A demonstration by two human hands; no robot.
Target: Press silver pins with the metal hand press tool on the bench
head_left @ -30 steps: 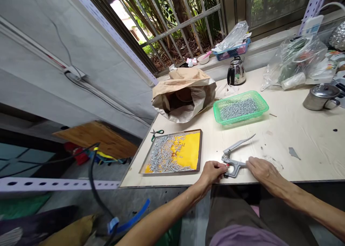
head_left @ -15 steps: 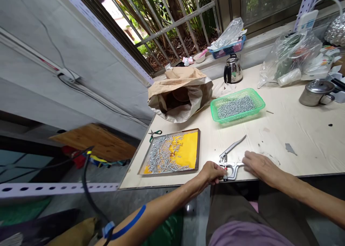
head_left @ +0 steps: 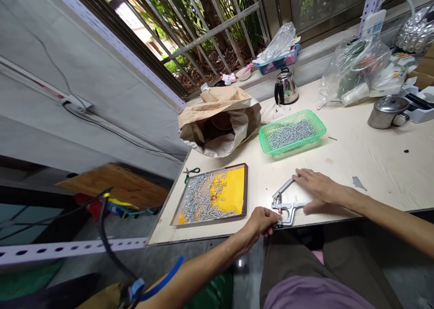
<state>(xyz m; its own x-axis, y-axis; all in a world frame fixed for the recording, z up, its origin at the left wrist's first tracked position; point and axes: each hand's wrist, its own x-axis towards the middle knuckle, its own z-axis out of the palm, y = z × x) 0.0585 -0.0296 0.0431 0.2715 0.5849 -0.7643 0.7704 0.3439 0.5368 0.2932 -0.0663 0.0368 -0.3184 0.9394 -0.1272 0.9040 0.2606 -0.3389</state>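
At the table's front edge lies a silver metal hand tool (head_left: 288,207) with a spring and a raised lever handle (head_left: 284,186). My left hand (head_left: 262,221) pinches something small at the tool's lower left end; what it is cannot be made out. My right hand (head_left: 317,188) is spread, its fingertips on the lever's upper end and its thumb beside the tool's frame. Small metal pins lie in a yellow-bottomed tray (head_left: 244,187) to the left, and more fill a green basket (head_left: 293,147) behind the tool.
Behind the tray stands an open brown paper bag (head_left: 220,119). Green-handled scissors (head_left: 191,171) lie near the left edge. A kettle (head_left: 286,87), plastic bags (head_left: 356,69) and a lidded metal cup (head_left: 388,112) are farther back.
My right hand has moved up from the right end of the tool's frame to the lever's end, and its fingers have spread. My left hand stays at the tool. The view has shifted slightly.
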